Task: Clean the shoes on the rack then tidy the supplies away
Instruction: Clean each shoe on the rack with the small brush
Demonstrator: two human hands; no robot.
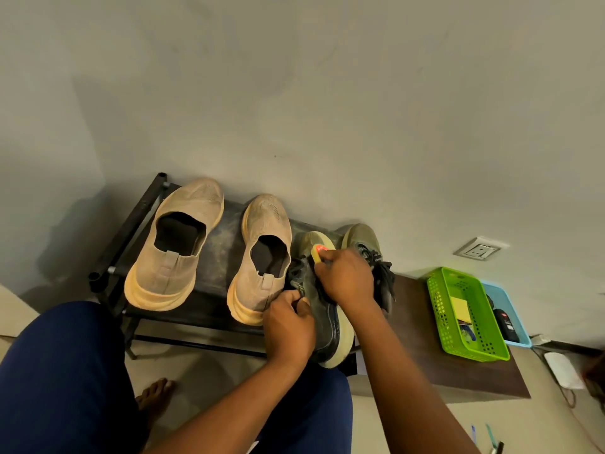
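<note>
A black shoe rack (pixel 214 257) stands against the wall, and its top shelf carries 4 shoes. At the shelf's left end sit 2 beige slip-on shoes, the left one (pixel 175 245) close to the left edge and the second (pixel 262 260) near the middle, both with toes toward the wall. At the shelf's right end are 2 dark laced shoes with pale olive soles: the nearer dark shoe (pixel 322 317) hangs over the front edge, and the other dark shoe (pixel 368 253) lies just beyond it at the right edge, largely hidden by the hands. To the right of the rack a brown board (pixel 458 371) lies on the floor, and at its far right corner a green perforated basket (pixel 440 309) holds a yellow pad (pixel 459 307), with a blue tray (pixel 510 306) just beside it. The left hand (pixel 288 326) has its fingers curled round the collar of the nearer dark shoe. The right hand (pixel 345 278) pinches a small yellow brush with a red top (pixel 319 252), pressed to that shoe's toe area.
</note>
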